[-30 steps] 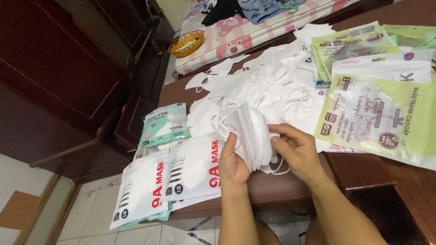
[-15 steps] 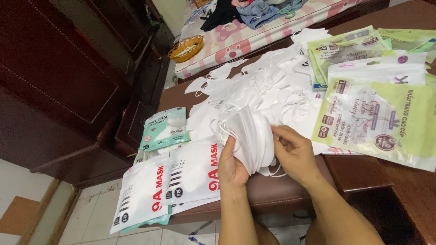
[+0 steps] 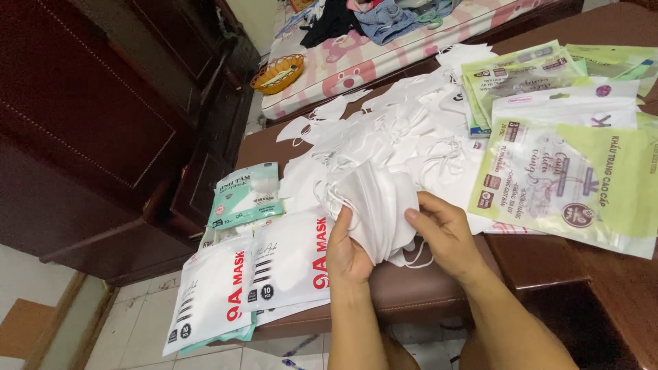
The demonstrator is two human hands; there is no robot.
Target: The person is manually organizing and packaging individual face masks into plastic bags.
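Both my hands hold a stack of white face masks (image 3: 375,205) over the near edge of a dark brown table (image 3: 418,291). My left hand (image 3: 347,253) cups the stack from below and behind. My right hand (image 3: 442,233) pinches its right side with the fingertips. Ear loops dangle under the stack. Behind it a loose pile of white masks (image 3: 397,133) spreads across the table.
White mask packets with red print (image 3: 233,288) overhang the table's left front edge, with a teal packet (image 3: 245,195) behind them. Green and white empty pouches (image 3: 569,175) lie at the right. A dark wooden cabinet (image 3: 103,116) stands left; an orange basket (image 3: 277,72) sits on a pink mattress.
The stack of masks stays in both hands; my right fingers have shifted slightly along its edge. The view has drifted a little.
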